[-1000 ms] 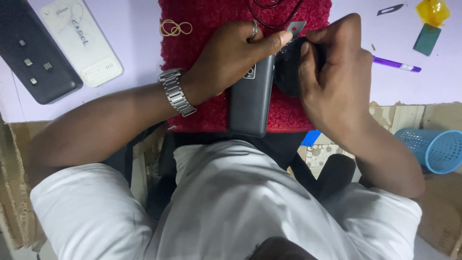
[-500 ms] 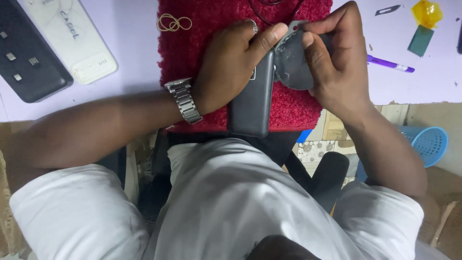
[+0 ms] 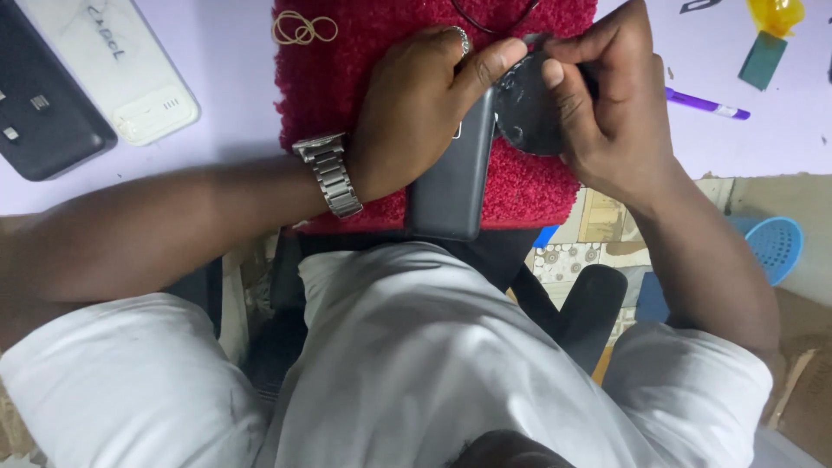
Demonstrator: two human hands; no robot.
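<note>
Open lilac table (image 3: pixel 234 78) strip between white slab (image 3: pixel 121 74) and red mat (image 3: pixel 537 182), upper left of frame. Rubber bands (image 3: pixel 303 30) sit on mat's upper-left corner. Upper right: purple pen (image 3: pixel 706 104), green block (image 3: pixel 763 59) and yellow piece (image 3: pixel 776 13) crowd the table; bare gaps between them.

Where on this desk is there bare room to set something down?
Bare lilac tabletop lies between the white phone case and red fuzzy mat. Another patch sits below the purple pen. The mat is crowded by both hands and the dark phone.

Left hand (image 3: pixel 416 113) grips grey phone (image 3: pixel 451 173); right hand (image 3: pixel 615 113) pinches dark disc (image 3: pixel 524 117).
</note>
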